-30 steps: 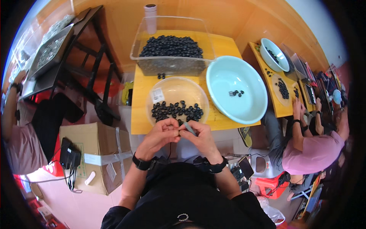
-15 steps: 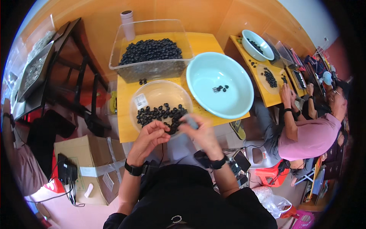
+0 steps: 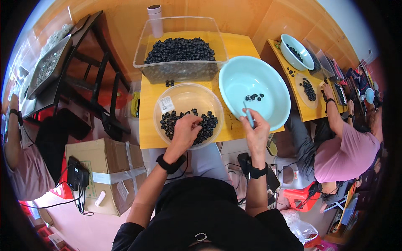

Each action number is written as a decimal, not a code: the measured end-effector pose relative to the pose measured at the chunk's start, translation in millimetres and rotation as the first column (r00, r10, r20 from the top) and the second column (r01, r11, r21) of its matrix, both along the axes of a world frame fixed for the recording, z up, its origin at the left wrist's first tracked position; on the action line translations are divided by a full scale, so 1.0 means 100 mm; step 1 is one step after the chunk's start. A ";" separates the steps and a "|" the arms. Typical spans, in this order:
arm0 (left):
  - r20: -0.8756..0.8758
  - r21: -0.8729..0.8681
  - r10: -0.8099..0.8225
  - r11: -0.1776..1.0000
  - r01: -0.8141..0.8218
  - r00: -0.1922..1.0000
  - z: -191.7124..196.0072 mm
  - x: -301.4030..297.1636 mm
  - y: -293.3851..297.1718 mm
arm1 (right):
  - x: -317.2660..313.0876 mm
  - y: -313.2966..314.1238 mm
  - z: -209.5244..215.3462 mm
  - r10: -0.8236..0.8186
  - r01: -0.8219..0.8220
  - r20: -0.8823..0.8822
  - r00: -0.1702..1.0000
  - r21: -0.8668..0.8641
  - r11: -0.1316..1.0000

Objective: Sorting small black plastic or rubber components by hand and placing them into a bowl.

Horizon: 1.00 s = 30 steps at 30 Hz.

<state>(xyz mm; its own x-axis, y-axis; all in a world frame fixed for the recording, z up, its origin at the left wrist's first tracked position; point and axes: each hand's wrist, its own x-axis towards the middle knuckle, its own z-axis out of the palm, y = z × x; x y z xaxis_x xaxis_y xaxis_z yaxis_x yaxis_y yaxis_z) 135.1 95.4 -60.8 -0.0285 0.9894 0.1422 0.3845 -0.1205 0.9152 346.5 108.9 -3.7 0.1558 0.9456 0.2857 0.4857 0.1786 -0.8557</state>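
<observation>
My left hand (image 3: pixel 185 133) reaches into a shallow round clear plastic dish (image 3: pixel 189 91). Its fingers are curled together among small round black pieces (image 3: pixel 169 121), and whatever they pinch is hidden. My right hand (image 3: pixel 258 133) grips a slim tool with a blue-grey handle (image 3: pixel 249 118); its thin tip points away from me, over the near left side of a light-blue plastic basin (image 3: pixel 272 115). Several small black pieces (image 3: pixel 255 97) lie on the basin's bottom. Both dish and basin stand on a yellow table (image 3: pixel 153 136).
Behind the dish stands a clear bin (image 3: pixel 178 71) heaped with black pieces, a pale flask (image 3: pixel 155 23) beyond it. A cardboard box (image 3: pixel 106 178) is at the lower left. To the right, a person in pink (image 3: pixel 345 152) sits at another yellow table (image 3: pixel 307 108) with a similar basin (image 3: pixel 297 54).
My hands have moved apart. The left now reaches into the pieces in the dish; the right has gone rightward with the tool to the basin's near edge. The whole view has shifted slightly.
</observation>
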 end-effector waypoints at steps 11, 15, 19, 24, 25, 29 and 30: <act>-0.154 -0.027 -0.113 0.994 0.110 0.982 -0.04 0.07 0.11 | -0.08 -0.19 -0.14 0.127 -0.126 -0.001 0.992 -0.116 0.985; 0.590 -0.176 -0.099 0.953 0.248 0.801 0.02 -0.15 -0.01 | -0.24 -0.27 -0.03 0.268 -0.273 -0.064 0.961 -0.086 0.958; 0.897 -0.202 0.018 0.906 0.372 0.442 0.20 -0.32 -0.20 | -0.37 -0.33 0.02 0.400 -0.400 -0.025 0.916 -0.101 0.911; 0.963 -0.166 0.065 0.907 0.387 0.260 0.15 -0.40 -0.36 | -0.53 -0.38 0.04 0.497 -0.499 0.103 0.862 -0.005 0.867; 0.967 -0.156 0.057 0.905 0.397 0.249 0.14 -0.40 -0.37 | -0.56 -0.39 0.04 0.515 -0.524 0.137 0.846 0.047 0.850; 0.973 -0.120 0.026 0.905 0.408 0.228 0.17 -0.41 -0.41 | -0.65 -0.42 0.11 0.552 -0.560 0.187 0.813 -0.011 0.828; 0.974 -0.117 0.024 0.905 0.408 0.226 0.16 -0.41 -0.41 | -0.65 -0.42 0.09 0.551 -0.564 0.204 0.809 0.006 0.826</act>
